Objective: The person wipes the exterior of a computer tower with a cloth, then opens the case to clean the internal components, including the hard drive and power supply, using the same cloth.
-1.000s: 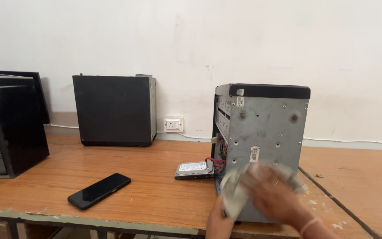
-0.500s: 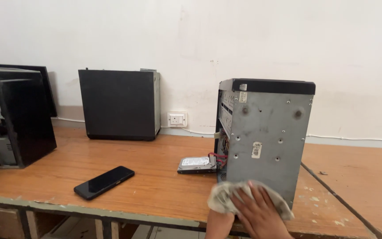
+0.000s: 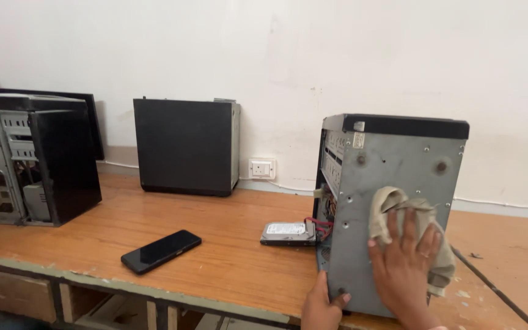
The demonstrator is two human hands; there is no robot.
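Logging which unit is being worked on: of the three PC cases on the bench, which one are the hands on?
The grey case at the right: right hand presses a cloth on its side, left hand grips its bottom corner. The two black cases stand untouched.

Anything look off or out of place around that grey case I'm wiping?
Yes: a hard drive lies loose on the table beside the case, attached by red cables trailing from its open side. White flecks dot the table to the right. The right hand presses a cloth on the panel.

Grey metal computer case (image 3: 392,183) standing upright on the wooden table, black top, crumpled beige cloth (image 3: 398,211) pressed flat against its side
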